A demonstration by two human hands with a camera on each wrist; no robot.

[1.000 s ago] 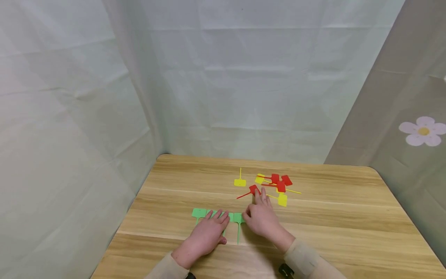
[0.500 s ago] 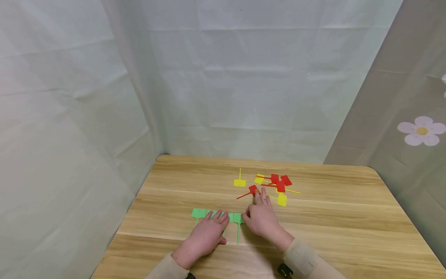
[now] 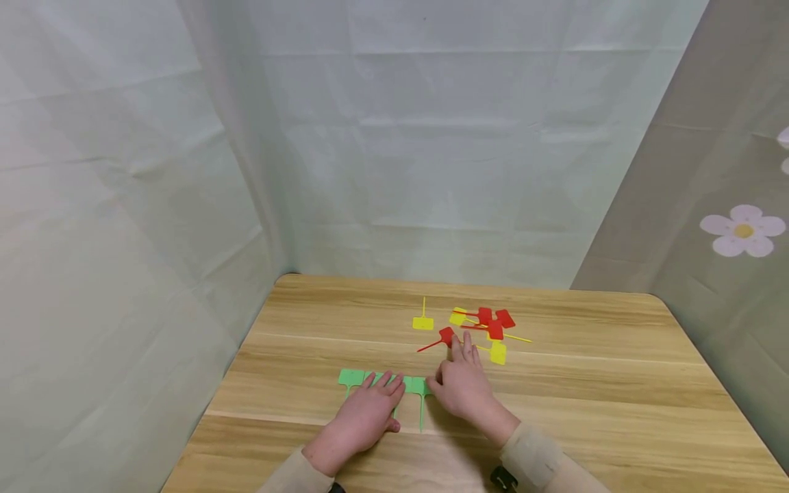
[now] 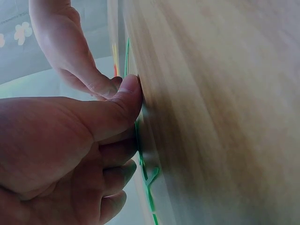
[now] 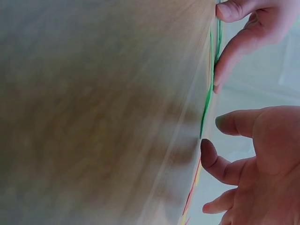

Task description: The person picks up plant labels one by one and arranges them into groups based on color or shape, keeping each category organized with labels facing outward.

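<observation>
Several green flag-shaped cable ties (image 3: 351, 376) lie flat in a row on the table, heads edge to edge, thin tails towards me. My left hand (image 3: 368, 411) rests on the middle of the row, fingers extended across the heads and hiding part of them. At the row's right end, fingers of my right hand (image 3: 464, 387) touch the last green tie (image 3: 418, 385). Its longer fingers reach forward to a red flag cable tie (image 3: 446, 335). The right wrist view shows the right hand (image 5: 262, 159) with its fingers spread, beside the green edge (image 5: 206, 110).
Beyond the right hand lies a loose pile of red ties (image 3: 495, 329) and yellow ties (image 3: 498, 352), partly overlapping. A single yellow tie (image 3: 422, 323) sits further left, tail pointing away. Pale cloth (image 3: 431, 171) hangs behind the wooden table (image 3: 592, 411).
</observation>
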